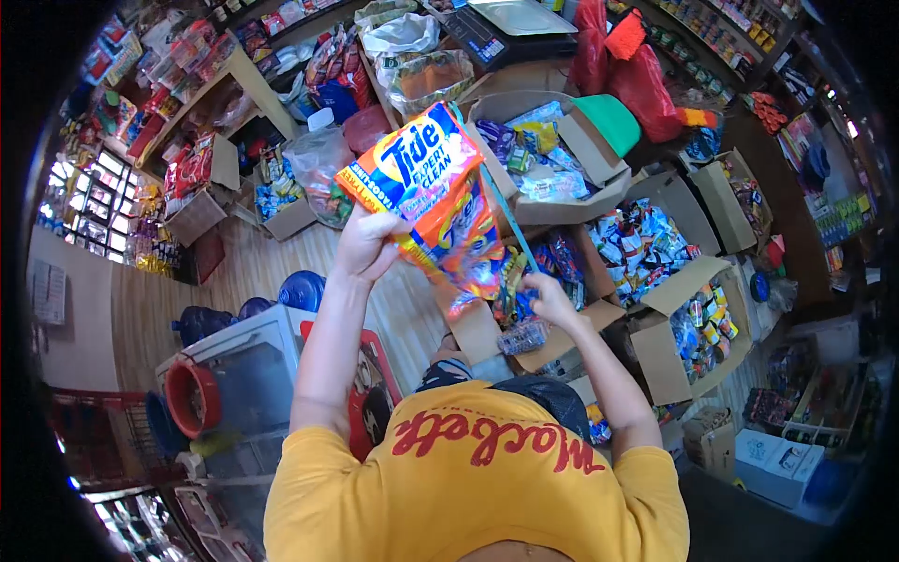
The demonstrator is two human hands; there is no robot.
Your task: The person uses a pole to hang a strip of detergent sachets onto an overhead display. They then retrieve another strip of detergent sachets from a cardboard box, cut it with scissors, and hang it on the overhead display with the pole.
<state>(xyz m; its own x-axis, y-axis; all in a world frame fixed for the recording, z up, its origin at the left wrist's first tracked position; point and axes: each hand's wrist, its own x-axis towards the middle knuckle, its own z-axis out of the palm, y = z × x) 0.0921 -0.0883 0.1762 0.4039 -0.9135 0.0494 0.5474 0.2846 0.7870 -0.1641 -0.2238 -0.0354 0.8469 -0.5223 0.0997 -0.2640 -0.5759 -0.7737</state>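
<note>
An orange Tide detergent pack (426, 164) is held up in front of me by my left hand (373, 245), whose fingers are wrapped round its lower left edge. More orange packaging hangs below it, partly blurred. My right hand (551, 298) is closed at the lower end of a long, thin teal strip (506, 211), which runs up along the pack's right side. Just beneath my right hand, an open cardboard box (552, 354) holds colourful packets and a clear plastic piece.
Open cardboard boxes of packets (698, 323) stand on the right. Further back are a box of pouches (599, 178), red plastic bags (646, 98) and a scale (496, 42). At left sit a white cabinet (253, 351), a red basin (192, 398) and blue water bottles (302, 290).
</note>
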